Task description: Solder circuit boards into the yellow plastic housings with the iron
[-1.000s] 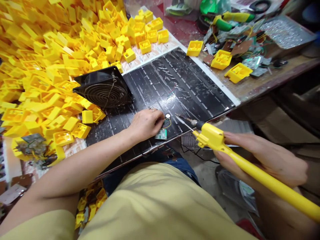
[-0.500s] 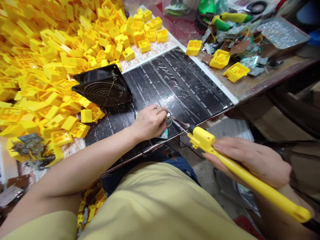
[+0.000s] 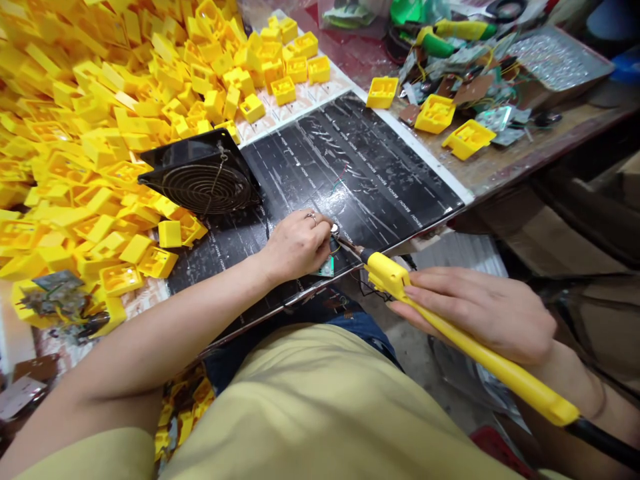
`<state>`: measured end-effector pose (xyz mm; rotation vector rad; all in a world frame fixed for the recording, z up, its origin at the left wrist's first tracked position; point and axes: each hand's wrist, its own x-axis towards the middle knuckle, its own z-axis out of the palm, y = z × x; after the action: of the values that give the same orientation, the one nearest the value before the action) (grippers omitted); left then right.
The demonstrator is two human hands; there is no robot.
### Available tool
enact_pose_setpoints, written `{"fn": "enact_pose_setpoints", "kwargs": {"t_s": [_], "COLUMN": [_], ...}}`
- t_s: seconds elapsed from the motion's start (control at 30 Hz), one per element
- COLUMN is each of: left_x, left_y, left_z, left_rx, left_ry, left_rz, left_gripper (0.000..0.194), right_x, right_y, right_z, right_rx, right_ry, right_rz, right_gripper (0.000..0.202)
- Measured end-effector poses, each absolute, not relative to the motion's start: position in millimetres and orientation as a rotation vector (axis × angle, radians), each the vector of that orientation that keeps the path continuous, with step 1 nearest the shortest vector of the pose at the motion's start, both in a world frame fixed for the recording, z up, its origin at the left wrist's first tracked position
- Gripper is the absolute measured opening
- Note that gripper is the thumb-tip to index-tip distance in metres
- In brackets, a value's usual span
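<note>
My left hand (image 3: 299,245) rests on the black panel (image 3: 385,190), fingers closed in a pinch beside a small round silver part (image 3: 335,229). Thin wire and a small green circuit board (image 3: 327,267) show just below those fingertips. The fingers hide much of what they grip. My right hand (image 3: 483,313) is closed around a yellow soldering iron (image 3: 493,367) with a black cord at its rear. Its metal tip points left and reaches the round part; whether they touch is hard to tell.
A black fan with a wire grille (image 3: 210,177) stands left of my left hand. Behind it spreads a large heap of yellow plastic housings (image 3: 110,133). Rightward lie a few more housings (image 3: 435,113), circuit boards, green-yellow pliers (image 3: 435,43) and a metal tray of small parts (image 3: 555,60).
My right hand has moved left with the soldering iron, bringing its tip closer to the round part. My left hand stays in nearly the same place.
</note>
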<state>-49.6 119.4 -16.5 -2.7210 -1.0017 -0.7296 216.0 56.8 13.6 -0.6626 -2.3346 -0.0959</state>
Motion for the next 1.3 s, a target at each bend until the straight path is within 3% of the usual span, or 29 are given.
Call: {"fn": "enact_pose_setpoints", "kwargs": {"t_s": [0.17, 0.33, 0.6, 0.8, 1.3], "left_x": [-49, -49, -53, -52, -51], "left_y": [120, 121, 121, 120, 120], "left_z": [-18, -19, -17, -17, -19], "left_rx": [-2.726, -2.748, -2.837, -2.839, -2.816], "left_ry": [-1.019, -1.053, -1.091, -1.080, -1.095], "left_rz": [-0.706, -0.664, -0.731, -0.694, -0.641], "left_gripper": [0.014, 0.013, 0.013, 0.012, 0.012], "right_x": [215, 226, 221, 215, 227], "right_y": [56, 49, 53, 59, 57], "right_z": [27, 24, 20, 24, 27], "right_rx": [-0.559, -0.744, -0.707, -0.606, -0.500], "right_ry": [-2.398, -2.361, -2.351, -2.347, -2.500], "right_rz": [-0.143, -0.074, -0.106, -0.132, -0.203], "right_gripper": [0.025, 0.010, 0.009, 0.020, 0.025]}}
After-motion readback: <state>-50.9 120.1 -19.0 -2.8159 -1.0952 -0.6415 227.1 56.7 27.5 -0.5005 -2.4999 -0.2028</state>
